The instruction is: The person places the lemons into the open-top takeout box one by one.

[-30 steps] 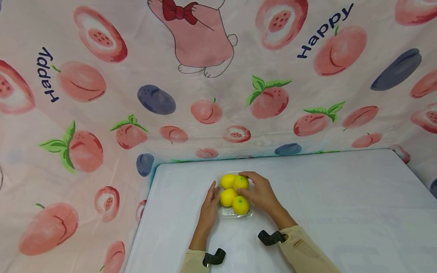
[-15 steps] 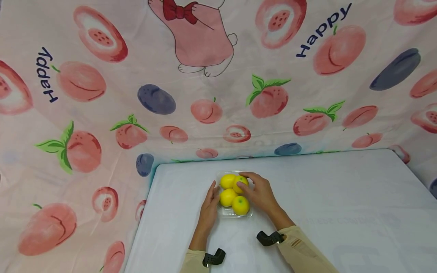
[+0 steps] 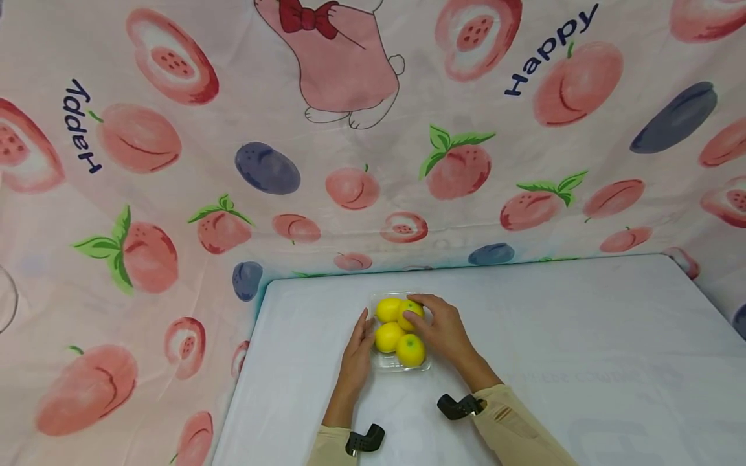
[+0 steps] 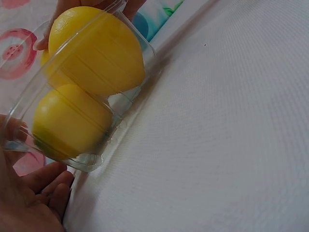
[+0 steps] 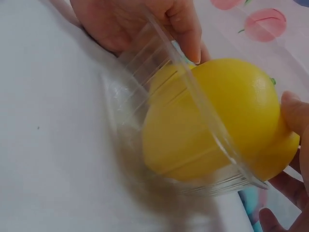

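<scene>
Several yellow lemons (image 3: pixel 388 338) sit in a clear plastic tray (image 3: pixel 387 367) on the white table. My left hand (image 3: pixel 355 362) holds the tray's left side, one digit over the rim and the other fingers low outside the wall in the left wrist view. From the right, my right hand (image 3: pixel 447 329) grips the far right lemon (image 3: pixel 415 309) between thumb and fingers. The near right lemon (image 3: pixel 410 350), green-tipped, lies free in front of it. In the right wrist view, a large lemon (image 5: pixel 217 111) partly hides the gripped one.
The white tabletop (image 3: pixel 571 349) extends widely to the right of the tray. Behind and to the left hangs a pink fruit-print cloth (image 3: pixel 350 149). A black wrist device (image 3: pixel 366 440) sits on the left cuff, another black device (image 3: pixel 460 406) on the right.
My right thumb has moved up and left from the gripped lemon's lower edge onto its front, mostly in the first half second. The left hand and tray look unmoved.
</scene>
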Demonstrator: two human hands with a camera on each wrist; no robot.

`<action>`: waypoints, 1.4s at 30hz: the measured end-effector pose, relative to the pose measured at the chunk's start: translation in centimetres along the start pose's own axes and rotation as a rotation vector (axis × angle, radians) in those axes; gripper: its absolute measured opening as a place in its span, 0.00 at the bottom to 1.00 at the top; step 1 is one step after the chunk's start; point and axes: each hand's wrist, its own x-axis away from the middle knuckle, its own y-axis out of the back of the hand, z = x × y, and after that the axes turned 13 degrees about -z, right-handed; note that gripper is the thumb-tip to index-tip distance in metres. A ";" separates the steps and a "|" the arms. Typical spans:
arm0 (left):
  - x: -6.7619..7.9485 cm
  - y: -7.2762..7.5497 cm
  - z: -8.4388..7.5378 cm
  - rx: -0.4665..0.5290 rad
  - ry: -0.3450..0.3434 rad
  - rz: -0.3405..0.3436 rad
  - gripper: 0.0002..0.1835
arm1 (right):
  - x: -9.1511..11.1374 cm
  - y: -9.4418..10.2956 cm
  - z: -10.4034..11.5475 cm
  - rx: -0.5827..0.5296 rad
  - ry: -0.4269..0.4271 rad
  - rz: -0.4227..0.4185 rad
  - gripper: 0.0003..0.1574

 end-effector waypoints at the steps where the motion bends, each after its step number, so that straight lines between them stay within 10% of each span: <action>1: 0.0 0.0 0.0 0.002 -0.001 0.002 0.29 | 0.1 -0.1 -0.1 0.001 0.007 0.003 0.26; 42: -0.1 -0.2 -0.1 0.008 0.018 -0.003 0.28 | 0.4 -0.4 -1.2 -0.012 0.013 0.023 0.30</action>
